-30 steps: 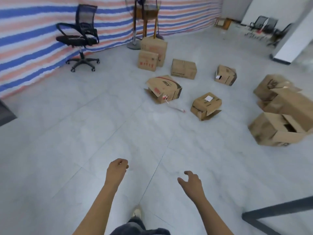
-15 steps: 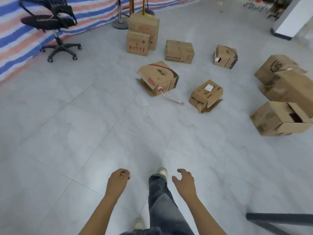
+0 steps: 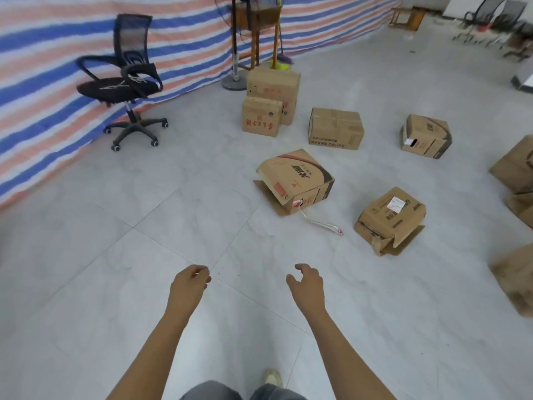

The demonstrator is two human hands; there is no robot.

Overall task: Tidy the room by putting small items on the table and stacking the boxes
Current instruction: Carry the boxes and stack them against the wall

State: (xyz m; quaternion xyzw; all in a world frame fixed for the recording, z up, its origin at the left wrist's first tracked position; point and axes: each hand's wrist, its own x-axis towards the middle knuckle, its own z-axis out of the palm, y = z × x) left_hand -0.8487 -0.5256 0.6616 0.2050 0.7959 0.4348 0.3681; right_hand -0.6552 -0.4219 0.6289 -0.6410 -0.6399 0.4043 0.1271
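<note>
Closer than half a second ago, the cardboard boxes [image 3: 516, 168] now fill the middle of my view, and the leg that swung forward is back under me. I read the walk-up as nearly done, with stacking not begun. On the tiled floor [image 3: 115, 284], by the striped tarp wall [image 3: 43, 82], stands a black office chair [image 3: 124, 85]. A tall box [image 3: 274, 82] touches a smaller box [image 3: 261, 116]. A closed box [image 3: 336, 128] and a torn box [image 3: 425, 137] sit apart. Nearest are a tipped box [image 3: 295, 180] and a labelled box [image 3: 390, 217]. No table shows. My left hand [image 3: 189, 287] hangs loosely curled and my right hand [image 3: 307, 285] relaxed, both holding nothing. A plastic strap [image 3: 321, 225] trails from the tipped box.
</note>
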